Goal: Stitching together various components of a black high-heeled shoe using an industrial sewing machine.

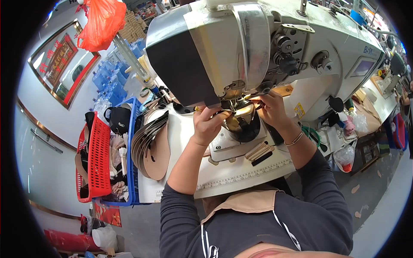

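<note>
A large white and black sewing machine fills the upper middle. Under its head, around the lit needle area, rises a shiny metal post. My left hand is closed just left of the needle, thumb and fingers pinched together. On the other side, my right hand pinches close to the post. What lies between the fingers of either hand is too small and shadowed to name. Several short tan and dark strips lie on the white table below my right hand.
Left of my forearm fans a stack of tan and black shoe-part pieces. Beyond it stand a blue crate and a red basket with scraps. An orange plastic bag hangs at upper left. A printed ruler runs along the table's front edge.
</note>
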Available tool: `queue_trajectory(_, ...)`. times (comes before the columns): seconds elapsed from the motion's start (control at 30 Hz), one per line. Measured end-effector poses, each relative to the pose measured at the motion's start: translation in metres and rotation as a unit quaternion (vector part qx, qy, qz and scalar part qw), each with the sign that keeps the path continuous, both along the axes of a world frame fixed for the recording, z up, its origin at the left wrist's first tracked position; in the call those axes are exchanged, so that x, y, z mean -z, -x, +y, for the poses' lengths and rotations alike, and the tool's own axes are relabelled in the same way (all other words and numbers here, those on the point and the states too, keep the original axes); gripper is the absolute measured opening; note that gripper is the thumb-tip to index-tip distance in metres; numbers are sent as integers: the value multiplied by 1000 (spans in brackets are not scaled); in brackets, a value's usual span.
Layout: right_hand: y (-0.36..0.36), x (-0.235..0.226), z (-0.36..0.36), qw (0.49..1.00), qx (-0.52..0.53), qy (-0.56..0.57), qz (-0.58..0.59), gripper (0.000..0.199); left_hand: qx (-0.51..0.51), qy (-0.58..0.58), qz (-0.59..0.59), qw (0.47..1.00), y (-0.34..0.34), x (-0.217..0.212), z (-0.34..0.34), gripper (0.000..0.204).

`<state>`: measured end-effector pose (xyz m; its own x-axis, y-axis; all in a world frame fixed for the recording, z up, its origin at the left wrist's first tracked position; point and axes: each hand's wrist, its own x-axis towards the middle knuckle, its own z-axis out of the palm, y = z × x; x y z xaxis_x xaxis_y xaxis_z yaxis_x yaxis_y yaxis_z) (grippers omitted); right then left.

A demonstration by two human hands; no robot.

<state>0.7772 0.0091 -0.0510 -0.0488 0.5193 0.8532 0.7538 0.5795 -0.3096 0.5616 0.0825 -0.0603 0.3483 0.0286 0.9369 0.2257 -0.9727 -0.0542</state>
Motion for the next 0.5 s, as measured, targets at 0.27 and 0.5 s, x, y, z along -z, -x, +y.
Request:
queue_trajectory(0.27,-2,6,3,1000,-4,-4,-3,29,-4,0,-9,1000,0,-1,-1,16)
queue_trajectory(0.5,1,5,0,1000,11,-18,10,25,100,161,21,982,4,-1,7,17)
